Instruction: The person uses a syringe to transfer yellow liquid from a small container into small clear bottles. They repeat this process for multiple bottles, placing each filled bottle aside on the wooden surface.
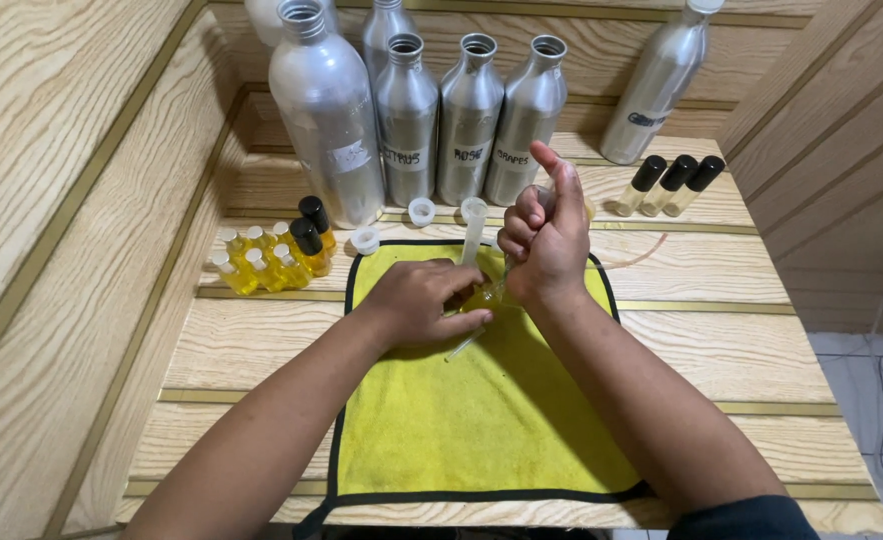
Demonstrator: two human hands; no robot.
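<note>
Left hand (423, 300) rests curled on the yellow cloth (481, 420), fingers closed around a small vial (481, 298) of yellow liquid at the cloth's upper middle. Right hand (544, 240) is fisted around a syringe (509, 268), thumb raised, tip angled down at the vial. Five silver bottles (468, 115) stand behind on the wooden worktop (721, 350); filled vials (261, 262) sit at left.

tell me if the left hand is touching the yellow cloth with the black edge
Touching. The head view shows the left hand pressed flat on the yellow cloth, fingers curled around a small bottle of yellow liquid, with no gap visible.
</note>
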